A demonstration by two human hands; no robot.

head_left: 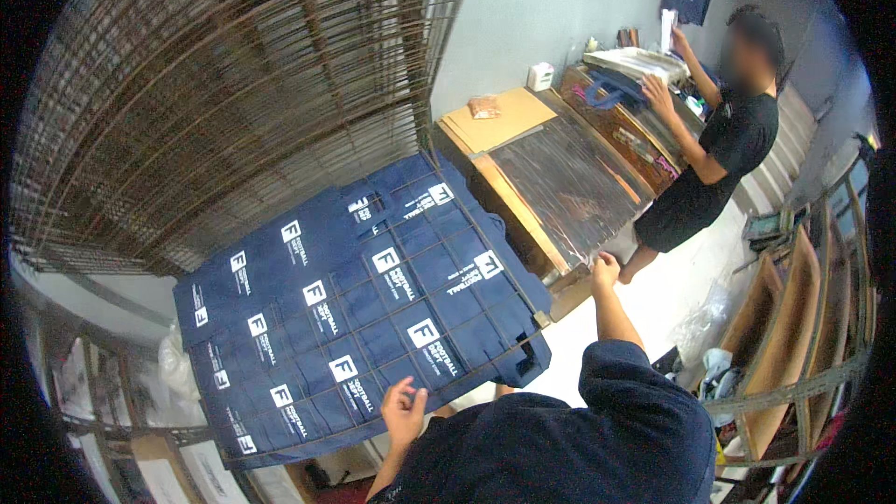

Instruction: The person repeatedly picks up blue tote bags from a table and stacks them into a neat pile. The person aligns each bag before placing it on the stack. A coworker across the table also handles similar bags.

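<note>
Several dark blue fabric pieces with white prints [322, 308] lie spread over a metal wire rack shelf [373, 341] in front of me and to the left. At that shelf's near edge is my left hand [404, 411], its fingers loosely bent and apart, with nothing seen in them. My right hand [605, 268] is out to the right, by the near corner of a work table with a dark, shiny top [569, 182]. Its fingers look curled in, and no object shows in them.
A stack of raised wire racks [243, 65] towers over the shelf's far side. Past the table, a person in dark clothes [737, 131] stands with both hands raised at a bench with a white frame [635, 63]. Curved wooden boards [779, 345] lean at the right.
</note>
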